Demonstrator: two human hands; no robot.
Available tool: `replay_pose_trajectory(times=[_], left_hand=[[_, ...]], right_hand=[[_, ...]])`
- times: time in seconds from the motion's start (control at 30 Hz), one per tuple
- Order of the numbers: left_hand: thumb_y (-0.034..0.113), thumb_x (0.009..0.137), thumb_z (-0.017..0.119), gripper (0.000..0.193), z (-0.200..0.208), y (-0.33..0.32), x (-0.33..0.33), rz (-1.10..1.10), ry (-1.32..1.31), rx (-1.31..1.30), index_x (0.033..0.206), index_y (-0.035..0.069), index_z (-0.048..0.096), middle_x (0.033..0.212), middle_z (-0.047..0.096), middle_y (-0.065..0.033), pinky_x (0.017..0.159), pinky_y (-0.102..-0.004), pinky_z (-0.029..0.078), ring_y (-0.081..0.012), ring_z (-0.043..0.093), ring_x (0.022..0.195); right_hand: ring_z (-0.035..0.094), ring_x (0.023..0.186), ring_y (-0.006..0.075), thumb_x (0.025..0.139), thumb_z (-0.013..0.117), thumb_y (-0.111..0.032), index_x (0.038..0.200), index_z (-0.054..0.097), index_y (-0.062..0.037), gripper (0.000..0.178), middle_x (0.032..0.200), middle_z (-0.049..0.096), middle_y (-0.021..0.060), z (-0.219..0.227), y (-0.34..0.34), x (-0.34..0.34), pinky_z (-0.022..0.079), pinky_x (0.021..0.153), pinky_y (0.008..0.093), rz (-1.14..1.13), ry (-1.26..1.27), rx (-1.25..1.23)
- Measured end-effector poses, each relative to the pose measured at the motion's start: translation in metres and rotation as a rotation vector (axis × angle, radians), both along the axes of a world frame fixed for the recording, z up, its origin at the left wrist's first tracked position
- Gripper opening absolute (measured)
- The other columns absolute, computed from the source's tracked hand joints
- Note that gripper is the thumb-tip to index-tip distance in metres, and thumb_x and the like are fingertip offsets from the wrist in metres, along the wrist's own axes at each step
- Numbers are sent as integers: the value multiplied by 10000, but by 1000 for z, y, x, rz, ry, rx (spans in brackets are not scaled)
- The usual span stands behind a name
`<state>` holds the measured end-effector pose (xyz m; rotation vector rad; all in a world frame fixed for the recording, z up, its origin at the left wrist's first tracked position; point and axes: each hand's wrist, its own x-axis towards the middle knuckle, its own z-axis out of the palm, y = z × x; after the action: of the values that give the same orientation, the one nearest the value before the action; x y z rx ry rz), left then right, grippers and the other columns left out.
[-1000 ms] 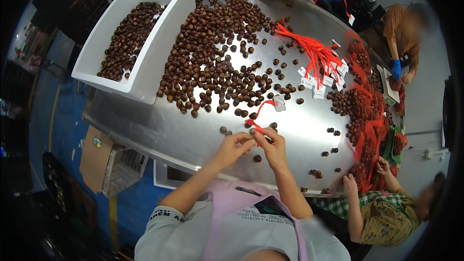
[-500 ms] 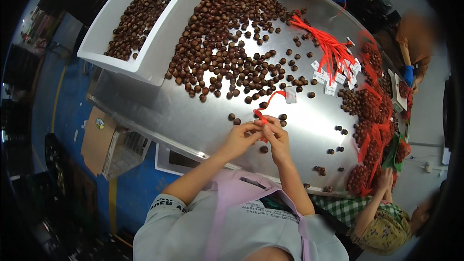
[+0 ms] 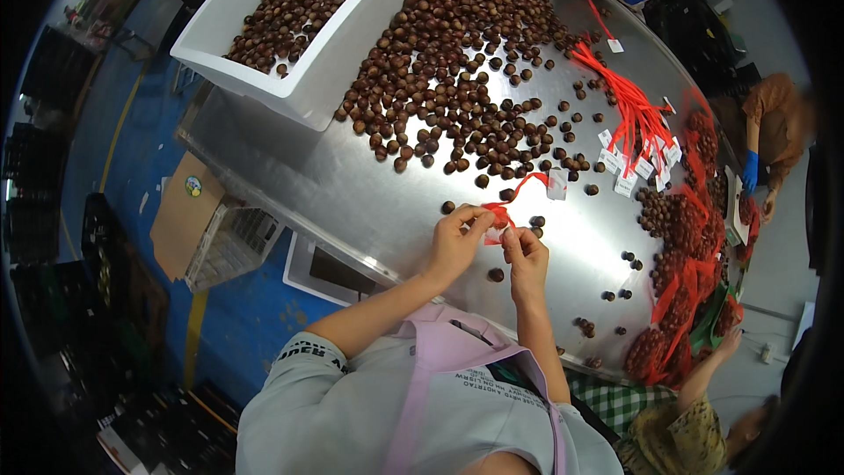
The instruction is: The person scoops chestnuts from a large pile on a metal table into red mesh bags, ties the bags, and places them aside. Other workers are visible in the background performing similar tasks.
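Note:
Both hands are over the near edge of a metal table, working on one red mesh bag [image 3: 499, 214]. My left hand [image 3: 459, 242] pinches the mesh between thumb and fingertips. Just to its right, my right hand [image 3: 527, 266] pinches another edge, and the mesh spreads a little between them. From the bag a narrow red strip curves away to a white tag [image 3: 556, 184] lying on the table. Loose round brown nuts [image 3: 496, 274] lie around my hands, and a large spread of nuts [image 3: 457, 79] covers the table beyond.
A white bin [image 3: 308, 88] holding nuts stands at the far left. To the right lie a bundle of red mesh bags [image 3: 629, 97] with white tags and several filled net bags [image 3: 673, 299]. Co-workers are at the far and right sides. A crate [image 3: 233, 246] stands on the blue floor.
My hands have moved slightly apart, and the red mesh between them has spread wider. The view has shifted. At the far side, the co-worker's blue-gloved hands have come further into view.

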<state>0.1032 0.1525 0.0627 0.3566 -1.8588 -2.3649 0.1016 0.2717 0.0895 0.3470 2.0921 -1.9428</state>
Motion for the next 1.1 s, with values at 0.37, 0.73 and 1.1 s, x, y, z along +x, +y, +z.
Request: replay_pose_trajectory(times=[0.37,0.73,1.1], left_hand=[[205,847,544,274,-7,-2,0,-218,-177,227,625,48,518,573,446,44,462,-177,297,-19,354,518],[357,857,494,376,0,-10,-3,-91,-294,441,607,77,487,551,466,22,438,-195,329,-61,392,468],[275,849,523,325,15,-38,-12,-369,-308,288,587,127,399,496,317,61,397,-194,233,-38,263,435]], right_hand=[[504,652,56,754,634,-85,859,564,-13,145,751,572,18,7,-8,-1,406,579,184,86,164,-19],[480,556,88,877,440,-85,878,459,-9,78,669,489,5,0,10,-25,456,535,182,-615,-284,-972],[315,433,21,838,519,-188,887,543,-49,149,522,381,-68,-21,28,-18,265,412,177,184,-152,114]])
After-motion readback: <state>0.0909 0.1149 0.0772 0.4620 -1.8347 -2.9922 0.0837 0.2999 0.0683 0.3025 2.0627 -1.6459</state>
